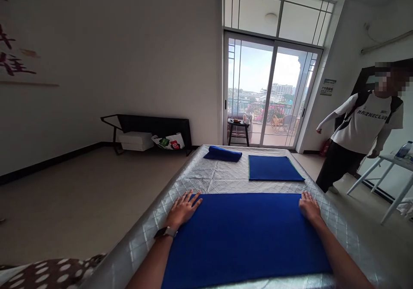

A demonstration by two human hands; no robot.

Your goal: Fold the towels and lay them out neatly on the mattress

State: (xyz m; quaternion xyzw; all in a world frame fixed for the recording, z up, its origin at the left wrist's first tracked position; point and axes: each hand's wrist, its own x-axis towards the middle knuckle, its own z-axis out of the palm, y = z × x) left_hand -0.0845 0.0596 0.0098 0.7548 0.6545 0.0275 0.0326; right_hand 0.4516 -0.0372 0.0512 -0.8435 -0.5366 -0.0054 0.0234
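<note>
A large blue cloth (251, 237) lies spread flat across the silver quilted-pattern table cover (196, 179) in front of me. At its far left corner, my left hand (184, 208) lies palm down with the fingers spread, wearing a dark watch on the wrist. My right hand (309, 207) rests at the far right corner, palm down, its fingers stretched forward over the edge. Beyond it lies a smaller blue cloth with green edging (274, 168), folded flat. A rolled or bunched blue cloth (223, 153) sits at the far left of the cover.
A person (366, 121) in a white shirt stands right of the table, near a light stool (383, 162) with a bottle (404, 150). Against the wall is a black bench (155, 125) with a white box (135, 141) and a bag. Brown polka-dot fabric (48, 274) shows lower left.
</note>
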